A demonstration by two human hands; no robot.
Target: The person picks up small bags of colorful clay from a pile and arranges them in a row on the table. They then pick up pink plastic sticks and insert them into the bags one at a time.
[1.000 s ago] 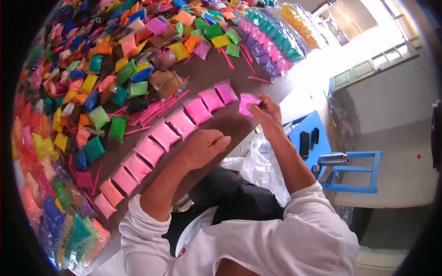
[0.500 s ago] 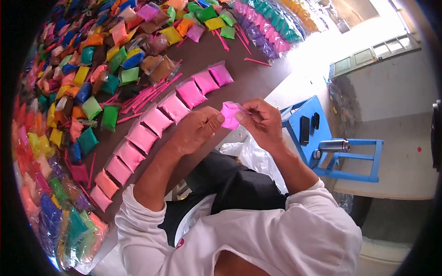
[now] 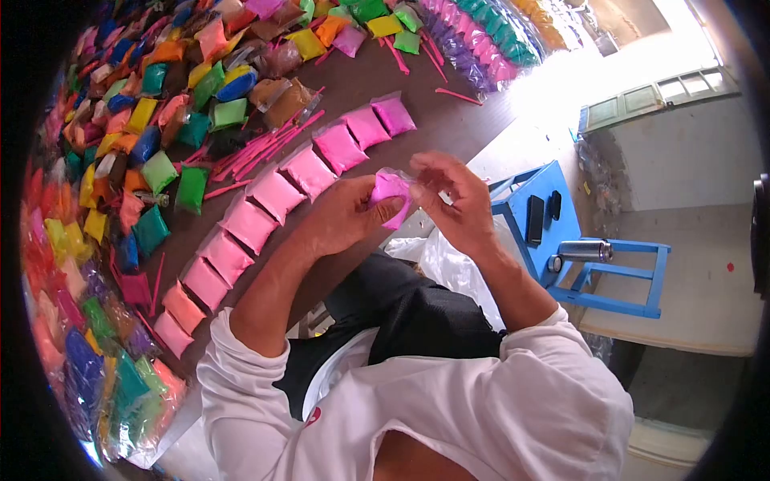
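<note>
A small pillow-shaped packet of pinkish-purple material (image 3: 391,189) in clear plastic is gripped by my left hand (image 3: 350,210), its thumb pressed across the front. At the packet's right edge, my right hand (image 3: 455,200) has its thumb and forefinger apart, slightly blurred, right beside the clear plastic flap. Behind my hands, a slanting row of similar packets lies on the dark table (image 3: 433,128). The row runs from a purple packet (image 3: 394,116) at its upper end through pink packets (image 3: 310,171) to an orange-pink packet (image 3: 184,308) and another pink one near the lower end.
A large heap of multicoloured packets (image 3: 152,120) covers the table's left and far side. Pink sticks (image 3: 261,152) lie between heap and row. Long bags of packets (image 3: 481,40) are at the back. On the right, a blue stool (image 3: 521,188) bears a phone (image 3: 535,219) and a steel flask (image 3: 585,251).
Both hands were pinching the packet's edges. Now my left hand wraps more of it, turned and shifted slightly left, while the right fingers have spread at its edge. The view has shifted slightly.
</note>
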